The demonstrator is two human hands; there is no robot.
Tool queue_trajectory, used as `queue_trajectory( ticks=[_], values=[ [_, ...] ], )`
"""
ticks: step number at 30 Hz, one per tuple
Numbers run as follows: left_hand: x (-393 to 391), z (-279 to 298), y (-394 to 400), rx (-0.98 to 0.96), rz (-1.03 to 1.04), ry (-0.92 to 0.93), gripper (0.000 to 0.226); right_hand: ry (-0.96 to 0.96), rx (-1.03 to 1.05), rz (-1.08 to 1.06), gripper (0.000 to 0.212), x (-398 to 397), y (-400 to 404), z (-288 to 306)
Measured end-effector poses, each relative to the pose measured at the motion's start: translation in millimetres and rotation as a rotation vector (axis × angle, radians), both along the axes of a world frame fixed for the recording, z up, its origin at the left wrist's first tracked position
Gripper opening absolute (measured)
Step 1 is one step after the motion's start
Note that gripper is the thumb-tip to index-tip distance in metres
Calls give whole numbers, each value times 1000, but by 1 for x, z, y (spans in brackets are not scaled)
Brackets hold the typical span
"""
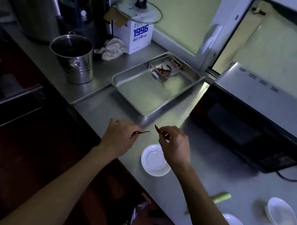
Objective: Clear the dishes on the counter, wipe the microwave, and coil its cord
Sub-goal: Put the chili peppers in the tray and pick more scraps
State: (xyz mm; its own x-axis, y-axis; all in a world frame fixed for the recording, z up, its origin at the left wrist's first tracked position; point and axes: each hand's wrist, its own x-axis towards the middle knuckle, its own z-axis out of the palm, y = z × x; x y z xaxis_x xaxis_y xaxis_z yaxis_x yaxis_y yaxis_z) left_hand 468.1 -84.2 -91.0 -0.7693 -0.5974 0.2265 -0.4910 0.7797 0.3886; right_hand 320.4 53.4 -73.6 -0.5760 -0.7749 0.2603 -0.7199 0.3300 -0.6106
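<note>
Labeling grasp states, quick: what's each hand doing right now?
Left hand: pinching a red chili.
Right hand: pinching another red chili piece.

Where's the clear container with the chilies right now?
In the head view, the clear container sits in the far corner of the metal tray, left of the microwave and right of the steel bucket.

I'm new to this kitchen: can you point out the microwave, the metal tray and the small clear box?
microwave (236, 126): head view, on its dark door.
metal tray (143, 91): head view, on its bare floor.
clear box (164, 69): head view, on its near wall.
</note>
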Motion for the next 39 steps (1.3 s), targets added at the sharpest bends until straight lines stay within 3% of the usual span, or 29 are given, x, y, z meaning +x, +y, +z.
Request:
queue_trajectory(
  ticks=[7, 18, 30, 39],
  values=[
    [-9, -16, -68, -13, 25, -90, 8, 6, 14, 20, 18, -23, -73, -21],
    [-98, 1, -168, -41, -97, -104, 7, -60, -12, -48, 19, -101, -162, -18],
    [-207, -13, -241, -13, -301, -120, 10, -121, -33, -248, 19, -176, -202, -35],
    [-311, -29, -331, 39, -463, -87, 13, -92, -9, -415, 17, -235, -280, -49]
  ],
)
